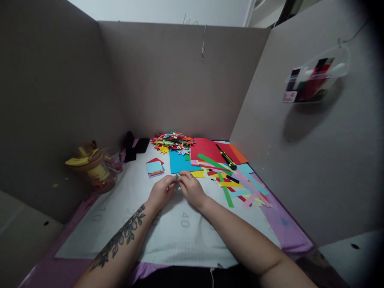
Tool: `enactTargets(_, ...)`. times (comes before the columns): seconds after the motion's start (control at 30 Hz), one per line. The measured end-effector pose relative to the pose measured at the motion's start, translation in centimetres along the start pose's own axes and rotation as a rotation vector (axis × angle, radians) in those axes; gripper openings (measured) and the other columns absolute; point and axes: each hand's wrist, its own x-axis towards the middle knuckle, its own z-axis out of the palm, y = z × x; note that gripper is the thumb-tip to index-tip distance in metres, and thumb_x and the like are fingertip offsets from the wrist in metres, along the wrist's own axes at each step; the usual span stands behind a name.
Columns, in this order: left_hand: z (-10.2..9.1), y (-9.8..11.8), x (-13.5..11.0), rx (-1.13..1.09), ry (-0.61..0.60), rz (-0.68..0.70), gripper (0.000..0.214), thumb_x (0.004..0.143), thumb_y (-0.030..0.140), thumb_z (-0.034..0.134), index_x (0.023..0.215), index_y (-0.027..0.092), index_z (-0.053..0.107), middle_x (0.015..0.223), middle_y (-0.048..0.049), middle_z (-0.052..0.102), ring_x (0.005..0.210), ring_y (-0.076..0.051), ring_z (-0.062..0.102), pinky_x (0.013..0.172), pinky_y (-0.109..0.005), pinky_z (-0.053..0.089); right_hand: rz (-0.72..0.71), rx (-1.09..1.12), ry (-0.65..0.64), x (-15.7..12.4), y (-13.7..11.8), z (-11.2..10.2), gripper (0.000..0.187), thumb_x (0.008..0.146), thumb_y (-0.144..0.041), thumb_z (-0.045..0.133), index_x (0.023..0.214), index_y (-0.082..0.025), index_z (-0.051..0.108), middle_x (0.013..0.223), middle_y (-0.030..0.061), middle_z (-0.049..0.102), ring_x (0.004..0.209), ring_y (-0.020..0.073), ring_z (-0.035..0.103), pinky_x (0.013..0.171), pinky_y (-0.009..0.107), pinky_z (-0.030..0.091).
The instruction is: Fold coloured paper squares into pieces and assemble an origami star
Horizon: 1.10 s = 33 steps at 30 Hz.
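The person's left hand and right hand are meeting just in front of the blue sheet, their fingertips closing in a pinch on one small paper. The paper is showing a muted grey-blue, looking duller than the blue sheet, and is poking out as slim bits above and below the fingers; they are hiding most of it, so its folds and full shape cannot be told. The squares are lying in a loose stack left of the blue sheet. Stars in many colours are heaping up behind it. The red sheet is overlapping its right side, the cutter is resting farther right, and strips are scattering to its front right.
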Motion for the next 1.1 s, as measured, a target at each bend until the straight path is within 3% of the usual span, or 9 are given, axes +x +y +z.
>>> enactTargets(0.23,-0.2,0.3,0.2,-0.023,0.027,0.025,0.019,0.082,0.014,0.045,0.095,0.021,0.058,0.103,-0.0066,0.061,0.097,-0.017,0.057,0.085,-0.03,0.046,-0.03,-0.07,-0.028,0.0,-0.1,0.3,0.019,0.086,-0.011,0.043,0.091,-0.019,0.059,0.108,0.0118,0.056,0.099,0.0228,0.056,0.084,0.039,0.051)
enactTargets(0.47,0.1,-0.3,0.2,-0.055,-0.01,-0.052,0.013,0.081,0.016,0.049,0.089,0.019,0.059,0.084,-0.0017,0.065,0.075,-0.014,0.06,0.071,-0.024,0.046,0.016,0.016,0.001,0.0,0.1,0.5,0.017,0.085,-0.01,0.045,0.089,-0.019,0.059,0.105,0.0111,0.056,0.1,0.0217,0.056,0.086,0.037,0.05)
enactTargets(0.6,0.2,-0.6,0.2,-0.076,0.043,-0.097,0.01,0.081,0.019,0.051,0.086,0.018,0.059,0.076,0.0007,0.064,0.066,-0.011,0.058,0.064,-0.021,0.043,0.013,0.058,0.118,-0.2,0.2,-0.1,0.022,0.083,-0.013,0.051,0.104,-0.02,0.057,0.119,0.0114,0.051,0.111,0.0225,0.051,0.092,0.04,0.047)
enactTargets(0.73,0.1,-0.6,0.2,-0.066,0.107,-0.099,0.008,0.08,0.019,0.053,0.084,0.017,0.059,0.075,0.0009,0.064,0.064,-0.01,0.056,0.063,-0.02,0.042,-0.071,-0.03,0.251,-0.5,0.1,-0.9,0.017,0.082,-0.014,0.055,0.094,-0.023,0.063,0.112,0.0088,0.055,0.103,0.0223,0.053,0.088,0.04,0.047)
enactTargets(1.1,0.1,-0.3,0.0,-0.093,0.109,-0.097,0.008,0.08,0.019,0.053,0.084,0.017,0.06,0.079,-0.0011,0.066,0.067,-0.012,0.059,0.066,-0.021,0.044,-0.117,-0.119,0.167,-0.4,0.2,-0.5,0.029,0.083,-0.014,0.055,0.106,-0.028,0.066,0.117,0.0067,0.058,0.102,0.0233,0.05,0.087,0.042,0.046)
